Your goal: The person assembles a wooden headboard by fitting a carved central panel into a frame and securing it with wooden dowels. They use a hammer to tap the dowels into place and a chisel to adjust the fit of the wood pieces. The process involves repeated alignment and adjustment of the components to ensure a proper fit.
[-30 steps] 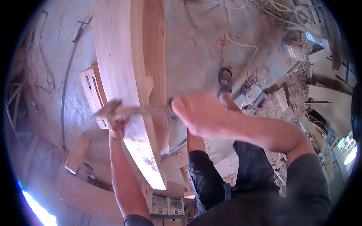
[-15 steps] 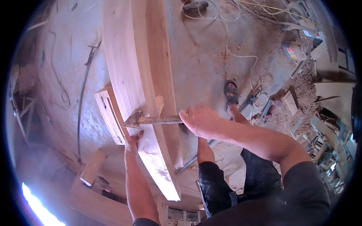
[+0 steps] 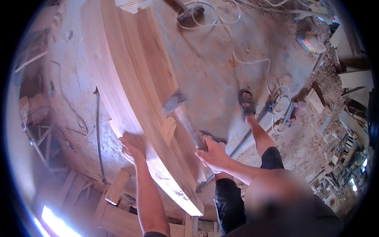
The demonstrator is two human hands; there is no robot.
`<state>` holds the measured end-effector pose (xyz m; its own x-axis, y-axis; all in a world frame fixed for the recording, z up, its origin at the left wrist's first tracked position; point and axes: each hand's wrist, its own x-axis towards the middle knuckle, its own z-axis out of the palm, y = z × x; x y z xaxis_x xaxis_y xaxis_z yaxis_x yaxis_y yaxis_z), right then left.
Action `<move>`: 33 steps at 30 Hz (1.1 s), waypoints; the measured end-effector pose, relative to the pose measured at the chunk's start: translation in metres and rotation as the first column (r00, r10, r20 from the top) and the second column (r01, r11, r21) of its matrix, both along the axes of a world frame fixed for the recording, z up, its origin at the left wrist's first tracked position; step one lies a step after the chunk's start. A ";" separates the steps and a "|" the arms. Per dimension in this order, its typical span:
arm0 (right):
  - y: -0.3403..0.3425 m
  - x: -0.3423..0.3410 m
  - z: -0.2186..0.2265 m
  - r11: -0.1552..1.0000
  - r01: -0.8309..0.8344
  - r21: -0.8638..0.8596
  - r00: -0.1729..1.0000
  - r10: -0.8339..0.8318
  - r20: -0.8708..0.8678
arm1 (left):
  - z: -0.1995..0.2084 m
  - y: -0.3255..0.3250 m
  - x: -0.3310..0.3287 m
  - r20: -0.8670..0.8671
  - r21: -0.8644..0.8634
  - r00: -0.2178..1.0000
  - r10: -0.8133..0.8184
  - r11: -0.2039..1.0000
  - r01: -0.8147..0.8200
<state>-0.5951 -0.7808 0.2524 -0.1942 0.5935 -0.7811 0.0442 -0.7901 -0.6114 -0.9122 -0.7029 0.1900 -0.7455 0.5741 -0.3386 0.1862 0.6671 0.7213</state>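
Note:
A long, pale wooden beam point(image 3: 130, 100) runs from the far left toward me, its near end brightly lit. My left hand point(image 3: 133, 151) grips its left side, the fingers partly hidden against the wood. A hammer point(image 3: 184, 118) is in my right hand point(image 3: 215, 155), which is closed round the lower handle. Slightly blurred, the hammer head hangs over the beam's right part, beside a small wooden wedge point(image 3: 169, 129) that sticks up from the beam. Whether head and wedge touch, I cannot tell.
A sledgehammer point(image 3: 191, 14) lies on the dusty floor beyond the beam, near a looped pale hose point(image 3: 252, 59). To the left is a long metal bar clamp point(image 3: 98, 134). A wooden block point(image 3: 117, 186) sits at the near left. Wood scraps point(image 3: 343, 148) and shavings crowd the right.
The hammer has swung from the beam's left edge to its right part, beside the wedge. My right hand has come lower and nearer. My left hand stays on the beam's left side.

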 end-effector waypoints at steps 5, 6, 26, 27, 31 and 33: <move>0.033 -0.024 -0.075 0.636 0.323 -0.701 0.707 -0.654 -0.268 | -0.011 0.029 0.000 -0.230 -0.057 0.973 -0.035 0.998 0.022; 0.038 -0.030 -0.087 0.551 0.320 -0.771 0.653 -0.718 -0.241 | -0.011 0.043 0.011 -0.202 -0.015 0.979 -0.033 0.999 0.030; 0.087 -0.110 -0.137 0.770 -0.039 -0.637 0.838 -0.321 -0.440 | 0.002 0.057 0.041 -0.258 0.011 0.966 -0.030 0.999 0.034; 0.081 -0.107 -0.137 0.787 -0.029 -0.616 0.867 -0.287 -0.407 | 0.006 0.054 0.039 -0.267 -0.078 0.958 -0.109 0.993 0.091; 0.055 -0.075 -0.125 0.827 0.105 -0.552 0.915 -0.298 -0.273 | 0.045 0.058 0.034 -0.008 -0.185 0.936 -0.351 0.921 0.343; 0.045 -0.047 -0.125 0.816 0.119 -0.565 0.932 -0.288 -0.219 | 0.052 0.053 0.016 0.196 -0.086 0.857 -0.477 0.862 0.499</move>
